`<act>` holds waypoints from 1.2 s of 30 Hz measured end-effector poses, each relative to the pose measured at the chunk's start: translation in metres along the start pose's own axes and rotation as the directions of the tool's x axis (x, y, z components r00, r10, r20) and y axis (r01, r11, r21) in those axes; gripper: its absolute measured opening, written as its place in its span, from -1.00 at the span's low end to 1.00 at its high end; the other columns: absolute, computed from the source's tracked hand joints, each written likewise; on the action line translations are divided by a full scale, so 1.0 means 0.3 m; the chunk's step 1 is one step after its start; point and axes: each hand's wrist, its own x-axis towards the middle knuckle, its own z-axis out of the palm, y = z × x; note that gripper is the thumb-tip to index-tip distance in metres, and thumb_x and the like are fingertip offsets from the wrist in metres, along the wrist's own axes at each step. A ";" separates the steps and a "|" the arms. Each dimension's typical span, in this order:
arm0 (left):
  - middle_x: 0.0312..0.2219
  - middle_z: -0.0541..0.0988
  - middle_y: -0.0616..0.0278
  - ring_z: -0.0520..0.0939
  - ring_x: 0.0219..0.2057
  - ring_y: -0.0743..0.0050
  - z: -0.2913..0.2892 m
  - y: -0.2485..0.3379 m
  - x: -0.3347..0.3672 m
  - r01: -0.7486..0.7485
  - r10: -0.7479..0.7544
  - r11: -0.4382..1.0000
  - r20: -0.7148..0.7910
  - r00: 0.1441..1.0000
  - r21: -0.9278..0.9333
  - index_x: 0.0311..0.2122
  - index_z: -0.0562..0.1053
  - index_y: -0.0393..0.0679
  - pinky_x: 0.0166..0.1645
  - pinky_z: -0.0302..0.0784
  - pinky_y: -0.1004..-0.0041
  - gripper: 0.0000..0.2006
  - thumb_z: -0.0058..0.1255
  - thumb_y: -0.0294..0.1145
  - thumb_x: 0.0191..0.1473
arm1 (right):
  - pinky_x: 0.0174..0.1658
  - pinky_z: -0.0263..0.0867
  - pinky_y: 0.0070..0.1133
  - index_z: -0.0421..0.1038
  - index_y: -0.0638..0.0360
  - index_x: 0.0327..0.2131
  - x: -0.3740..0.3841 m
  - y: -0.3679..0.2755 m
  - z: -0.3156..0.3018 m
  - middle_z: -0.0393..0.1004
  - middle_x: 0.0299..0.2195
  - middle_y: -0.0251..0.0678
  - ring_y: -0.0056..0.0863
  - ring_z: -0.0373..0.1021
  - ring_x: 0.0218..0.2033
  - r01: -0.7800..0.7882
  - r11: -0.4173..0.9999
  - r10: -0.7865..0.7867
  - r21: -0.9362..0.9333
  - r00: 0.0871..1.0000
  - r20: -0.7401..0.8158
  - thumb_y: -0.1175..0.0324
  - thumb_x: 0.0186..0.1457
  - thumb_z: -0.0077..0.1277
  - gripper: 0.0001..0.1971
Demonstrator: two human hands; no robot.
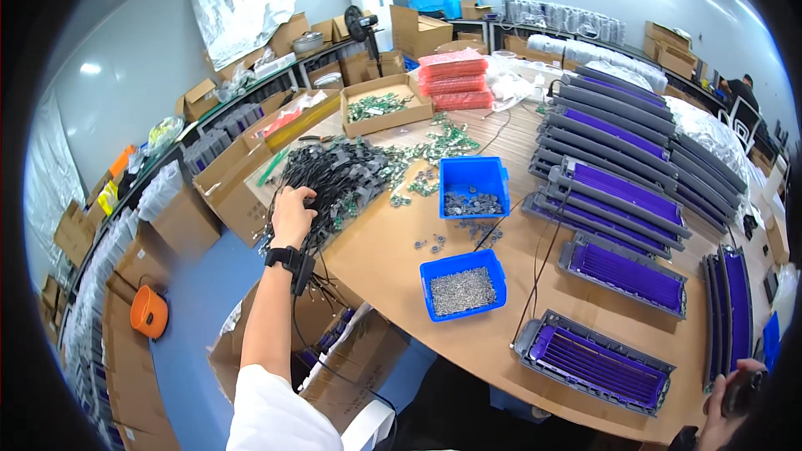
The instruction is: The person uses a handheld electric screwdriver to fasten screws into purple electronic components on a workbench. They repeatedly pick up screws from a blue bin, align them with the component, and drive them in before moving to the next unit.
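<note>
Standing on the blue floor, far left: orange bucket (149,313). Next, left hand (292,210), black band (288,263) at its wrist, fingers curled against the left side of a heap of black cables (334,171) with grey pieces mixed in; cannot tell whether it grips any. Heap lies at the left of the bench (380,259). Behind it, a shallow cardboard tray (388,123) holding green boards; more green boards (443,144) scattered right of the heap. Mid-bench, two blue bins: rear bin (472,173) with grey round parts, near bin (458,264) with small metal pieces. Further right, rows of grey-and-purple panels (597,363). Lower right edge, right hand (725,422) wrapped around a dark rounded object (743,392), partly cut off by the rim.
</note>
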 end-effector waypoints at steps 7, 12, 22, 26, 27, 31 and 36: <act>-0.51 0.50 0.14 0.53 -0.39 0.16 0.019 -0.111 0.036 -0.166 0.159 0.983 -0.088 0.983 -0.075 -0.32 0.53 -0.16 -0.26 0.43 0.28 -0.84 0.17 -0.48 -0.10 | -0.22 0.10 -0.58 0.29 0.14 -0.23 -0.012 0.034 0.050 0.28 -0.45 -0.37 -0.50 0.22 -0.41 0.088 0.963 -0.005 -0.255 0.951 0.311 0.49 -0.15 0.12 -0.66; -0.44 0.48 0.09 0.52 -0.35 0.14 -0.102 -0.027 0.037 -0.247 0.183 0.933 -0.243 0.953 -0.263 -0.31 0.52 -0.18 -0.23 0.43 0.30 -0.92 0.06 -0.50 0.04 | -0.15 0.11 -0.48 0.33 0.19 -0.26 -0.028 0.024 0.111 0.32 -0.40 -0.32 -0.34 0.22 -0.31 0.252 0.932 -0.188 -0.261 0.951 0.247 0.54 -0.24 0.13 -0.64; -0.18 0.57 0.17 0.53 -0.07 0.37 -0.540 0.191 -0.122 -0.365 0.091 0.589 -0.389 0.917 -0.721 -0.14 0.41 -0.23 0.10 0.33 0.45 -0.83 -0.18 -0.42 0.26 | -0.28 0.17 -0.44 0.36 0.18 -0.36 0.005 -0.045 0.204 0.38 -0.47 -0.19 -0.16 0.32 -0.37 0.369 0.917 -0.240 -0.152 0.814 0.529 0.51 -0.38 0.17 -0.64; -0.30 0.52 0.12 0.56 -0.16 0.24 -0.668 0.233 -0.206 -0.487 0.037 0.445 -0.528 0.848 -0.752 -0.11 0.35 -0.25 0.10 0.37 0.29 -0.80 -0.27 -0.37 0.31 | -0.37 0.29 -0.35 0.38 0.22 -0.39 0.043 -0.043 0.255 0.43 -0.35 -0.16 -0.05 0.39 -0.36 0.394 0.910 -0.243 -0.128 0.758 0.606 0.55 -0.41 0.16 -0.66; -0.33 0.49 0.14 0.55 -0.22 0.28 -0.700 0.245 -0.236 -0.517 0.029 0.388 -0.551 0.834 -0.763 -0.11 0.34 -0.26 0.05 0.40 0.31 -0.79 -0.27 -0.36 0.31 | -0.35 0.31 -0.34 0.38 0.22 -0.38 0.052 -0.037 0.280 0.44 -0.33 -0.16 -0.05 0.40 -0.34 0.406 0.906 -0.259 -0.116 0.751 0.607 0.54 -0.40 0.16 -0.66; -0.41 0.42 0.17 0.41 -0.53 0.55 -0.766 0.302 -0.309 -0.478 -0.103 0.371 -0.547 0.831 -0.796 -0.13 0.34 -0.28 -0.45 0.33 0.62 -0.76 -0.29 -0.32 0.33 | -0.29 0.36 -0.30 0.37 0.23 -0.37 0.076 0.019 0.329 0.46 -0.25 -0.13 -0.04 0.42 -0.32 0.489 0.867 -0.319 -0.099 0.695 0.644 0.54 -0.35 0.16 -0.67; -0.62 0.39 0.30 0.22 -0.72 0.75 -0.747 0.382 -0.466 -0.004 -0.044 0.526 -0.031 0.999 -0.850 -0.19 0.36 -0.24 -0.66 0.06 0.73 -0.74 -0.25 -0.24 0.30 | -0.32 0.36 -0.24 0.32 0.22 -0.32 0.089 0.060 0.368 0.46 -0.43 -0.09 0.00 0.43 -0.35 0.501 0.849 -0.147 -0.168 0.530 0.835 0.50 -0.27 0.16 -0.65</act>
